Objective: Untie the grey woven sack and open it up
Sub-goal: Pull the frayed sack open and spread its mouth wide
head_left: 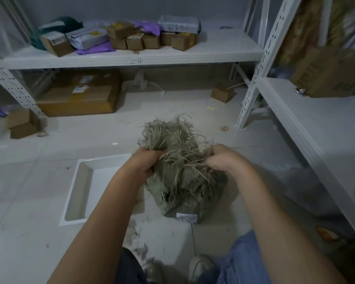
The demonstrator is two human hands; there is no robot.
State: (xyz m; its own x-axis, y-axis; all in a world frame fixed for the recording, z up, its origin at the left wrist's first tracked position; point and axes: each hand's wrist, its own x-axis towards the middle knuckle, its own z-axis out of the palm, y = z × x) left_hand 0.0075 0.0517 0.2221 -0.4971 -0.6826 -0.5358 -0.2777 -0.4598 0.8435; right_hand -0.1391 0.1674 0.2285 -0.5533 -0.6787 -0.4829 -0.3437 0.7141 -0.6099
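Observation:
The grey woven sack (184, 187) stands on the tiled floor in front of me, its frayed top a bush of loose strands (170, 132). A white label (187, 217) shows low on its front. My left hand (145, 160) grips the gathered neck from the left, fingers curled into the fabric. My right hand (221, 158) grips the frayed fabric from the right, thumb and fingers closed on strands. The tie itself is hidden among the fibres.
A white tray (76, 193) lies on the floor to the left. White metal shelves (131, 58) behind hold small cardboard boxes (150, 41) and mailers; a large box (80, 95) sits beneath. Another shelf (316, 124) runs along the right. My shoe (199, 267) is below the sack.

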